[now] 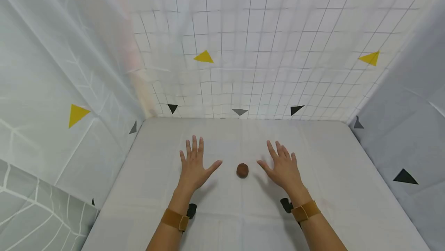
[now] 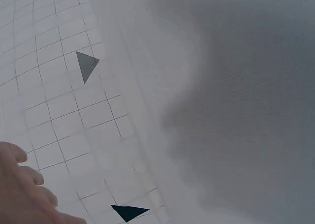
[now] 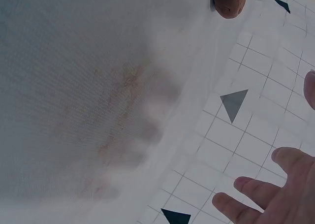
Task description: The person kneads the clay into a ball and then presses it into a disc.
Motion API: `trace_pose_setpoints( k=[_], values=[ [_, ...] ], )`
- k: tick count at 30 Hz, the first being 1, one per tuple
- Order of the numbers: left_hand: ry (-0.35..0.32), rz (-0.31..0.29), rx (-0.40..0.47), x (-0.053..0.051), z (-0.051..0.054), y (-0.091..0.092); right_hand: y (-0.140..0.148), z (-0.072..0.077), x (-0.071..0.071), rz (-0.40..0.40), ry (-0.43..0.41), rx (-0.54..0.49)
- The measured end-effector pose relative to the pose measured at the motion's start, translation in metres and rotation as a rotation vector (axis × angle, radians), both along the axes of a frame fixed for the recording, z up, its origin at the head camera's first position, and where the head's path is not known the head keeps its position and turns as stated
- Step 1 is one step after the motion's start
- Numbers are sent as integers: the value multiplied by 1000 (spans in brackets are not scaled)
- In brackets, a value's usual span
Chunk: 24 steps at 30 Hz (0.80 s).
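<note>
Head view: 1 brown ball (image 1: 242, 170), roundish without a clear long axis, rests below centre between 2 hands, nearer the right hand (image 1: 284, 169) than the left hand (image 1: 194, 170); both have fingers spread, holding nothing; 2 wristbands (image 1: 306, 210).

Left wrist: fingers lower left.

Right wrist: fingers lower right.

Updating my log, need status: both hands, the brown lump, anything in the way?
Left hand and right hand spread, empty. Brown lump on white table, between the hands, touching neither. No obstacle seen between hands and lump.
</note>
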<state>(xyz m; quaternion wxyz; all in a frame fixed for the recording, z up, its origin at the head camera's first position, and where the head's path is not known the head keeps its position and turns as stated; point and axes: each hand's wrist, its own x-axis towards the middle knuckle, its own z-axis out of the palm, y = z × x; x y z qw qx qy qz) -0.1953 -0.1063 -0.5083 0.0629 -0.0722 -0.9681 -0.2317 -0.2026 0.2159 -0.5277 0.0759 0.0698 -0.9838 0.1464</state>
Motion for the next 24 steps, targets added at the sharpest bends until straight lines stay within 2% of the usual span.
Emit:
trace_pose_setpoints(
  k=[6,14,24],
  values=[
    [-9,-23,46,-1,1,1,-1,2,0,35,36,-57],
    [-1,-65,122,-2,-2,2,-6,1,2,38,-8,-80],
    [-26,-107,217,-1,2,4,-13,-3,4,72,-31,-119]
  ],
)
